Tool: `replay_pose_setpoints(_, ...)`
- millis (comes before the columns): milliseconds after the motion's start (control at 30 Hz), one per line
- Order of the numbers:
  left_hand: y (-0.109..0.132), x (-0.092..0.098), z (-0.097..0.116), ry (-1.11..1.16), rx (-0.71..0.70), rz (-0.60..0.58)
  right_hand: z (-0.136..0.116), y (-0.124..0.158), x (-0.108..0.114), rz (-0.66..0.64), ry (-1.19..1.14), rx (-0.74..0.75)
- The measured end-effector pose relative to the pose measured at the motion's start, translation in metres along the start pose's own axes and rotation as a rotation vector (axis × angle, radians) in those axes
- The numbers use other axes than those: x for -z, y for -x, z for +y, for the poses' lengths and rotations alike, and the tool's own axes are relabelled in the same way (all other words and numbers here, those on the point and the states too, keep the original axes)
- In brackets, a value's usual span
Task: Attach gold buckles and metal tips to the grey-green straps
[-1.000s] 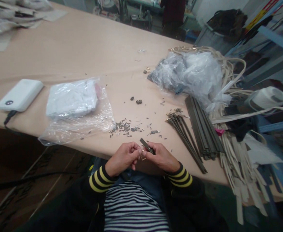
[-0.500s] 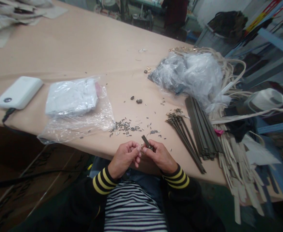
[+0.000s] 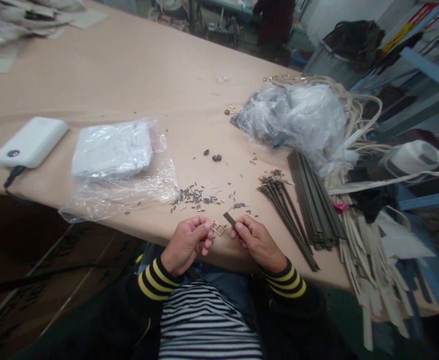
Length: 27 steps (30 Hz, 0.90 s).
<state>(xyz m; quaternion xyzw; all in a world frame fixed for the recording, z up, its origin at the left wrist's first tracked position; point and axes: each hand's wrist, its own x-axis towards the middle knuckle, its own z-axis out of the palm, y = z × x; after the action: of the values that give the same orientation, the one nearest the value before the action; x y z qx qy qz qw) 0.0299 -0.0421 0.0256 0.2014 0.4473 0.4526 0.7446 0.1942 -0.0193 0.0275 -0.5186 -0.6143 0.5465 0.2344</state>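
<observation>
Between thumb and fingers, my left hand (image 3: 190, 241) pinches a gold-coloured metal buckle (image 3: 218, 228) with a rectangular frame. My right hand (image 3: 256, 239) is closed on a dark olive strap (image 3: 229, 218), whose flat end sticks up past the thumb. The buckle and the strap end are close together but apart. Just beyond my hands lies a scatter of small dark metal pieces (image 3: 195, 196) on the table. To the right, several dark straps with metal fittings (image 3: 285, 212) lie in a bundle.
A stack of flat dark straps (image 3: 313, 205) lies at the right, beside pale straps (image 3: 377, 270) hanging over the edge. Behind it sits a crumpled clear plastic bag (image 3: 294, 115). At left are a bagged white packet (image 3: 110, 150) and a white power bank with cable (image 3: 30, 142).
My hands have moved slightly apart. The buckle, mostly hidden between the fingers before, now shows plainly in my left hand, and the strap end has shifted a little right.
</observation>
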Motion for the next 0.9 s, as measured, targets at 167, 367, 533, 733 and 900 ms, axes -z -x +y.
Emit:
replay_pose_setpoints(167,-0.003,0.001,-0.003,0.016,-0.015,-0.023,0.0,0.006,-0.001,-0.077,-0.001,-0.017)
replay_pose_setpoints(367,-0.005,0.003,-0.004,0.032,0.04,-0.04,0.002,0.006,-0.002,-0.155,-0.074,-0.019)
replay_pose_setpoints(533,-0.002,0.003,-0.002,0.105,0.155,-0.076,0.004,0.005,-0.002,-0.218,-0.154,-0.013)
replay_pose_setpoints(733,-0.001,0.0,-0.013,0.103,0.223,-0.143,0.003,0.003,-0.011,-0.186,-0.228,0.021)
replay_pose_setpoints(900,-0.003,0.0,-0.012,0.027,0.21,-0.093,0.004,0.006,-0.015,-0.082,-0.069,0.232)
